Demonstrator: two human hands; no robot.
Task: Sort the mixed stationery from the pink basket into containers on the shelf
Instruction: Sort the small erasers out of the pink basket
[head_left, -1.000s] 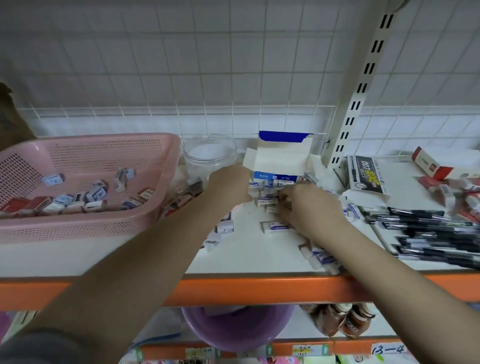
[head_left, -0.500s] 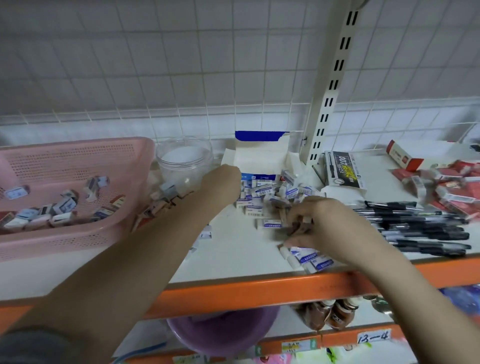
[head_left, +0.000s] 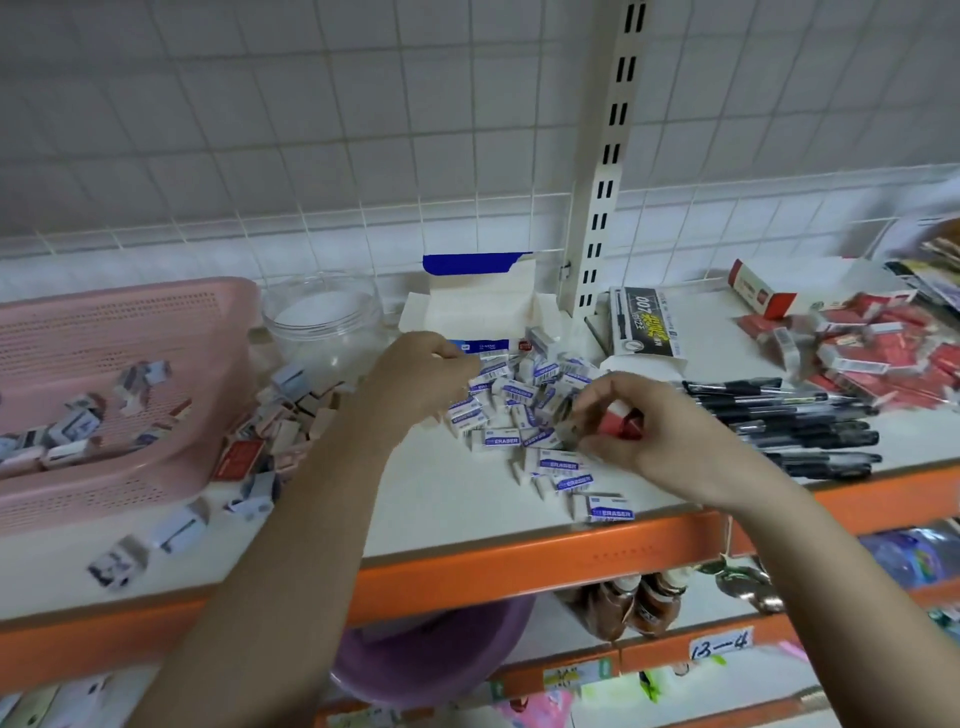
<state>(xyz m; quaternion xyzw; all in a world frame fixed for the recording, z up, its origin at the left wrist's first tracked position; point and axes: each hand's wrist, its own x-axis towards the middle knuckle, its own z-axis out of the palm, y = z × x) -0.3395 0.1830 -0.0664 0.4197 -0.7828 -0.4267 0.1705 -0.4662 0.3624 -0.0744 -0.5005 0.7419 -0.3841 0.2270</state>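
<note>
Shelf (head_left: 441, 499): right hand (head_left: 660, 436) half hides red eraser (head_left: 621, 418); left hand (head_left: 421, 382) grip unclear.

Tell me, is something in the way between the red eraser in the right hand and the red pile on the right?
Yes. The black pens lie across the shelf between the right hand, which pinches a red eraser, and the pile of red erasers. Passing above them looks free.
</note>
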